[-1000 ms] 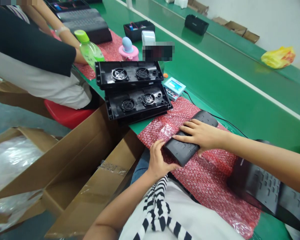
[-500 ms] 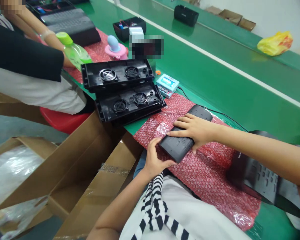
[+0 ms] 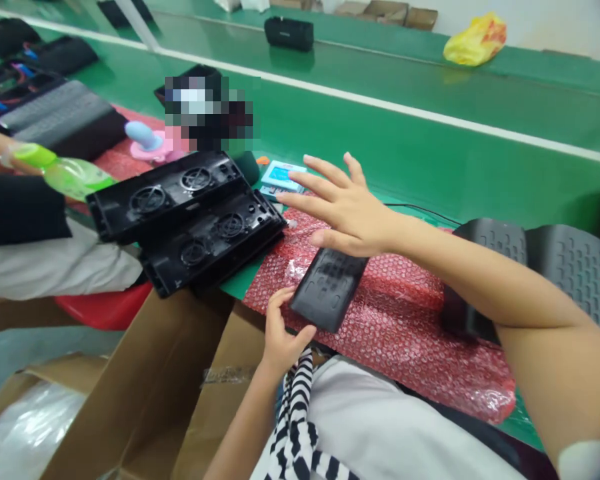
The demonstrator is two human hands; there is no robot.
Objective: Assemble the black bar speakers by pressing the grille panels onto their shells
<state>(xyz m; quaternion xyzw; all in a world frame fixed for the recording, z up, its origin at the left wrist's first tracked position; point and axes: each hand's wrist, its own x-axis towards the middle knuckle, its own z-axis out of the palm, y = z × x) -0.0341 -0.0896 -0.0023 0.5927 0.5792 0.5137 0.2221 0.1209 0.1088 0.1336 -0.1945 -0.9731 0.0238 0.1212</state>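
A black oblong plastic casing [image 3: 327, 291] lies on red bubble wrap [image 3: 405, 333] at the near edge of the green bench. My left hand [image 3: 281, 335] grips its near end from the left. Hovering just above the casing's far end, my right hand [image 3: 341, 207] has its fingers spread and holds nothing; it points left toward two black trays with round fans [image 3: 185, 217].
A small blue-screen meter [image 3: 283, 177] sits behind my right hand. Black perforated housings [image 3: 530, 250] stand at the right. Open cardboard boxes [image 3: 155, 393] stand below the bench edge. A co-worker's sleeve [image 3: 20, 207] and a green bottle [image 3: 65, 175] are at the left.
My right hand has lifted off the casing and spread open, moving up and left. My left hand keeps its grip. The camera has turned right, shifting everything leftward.
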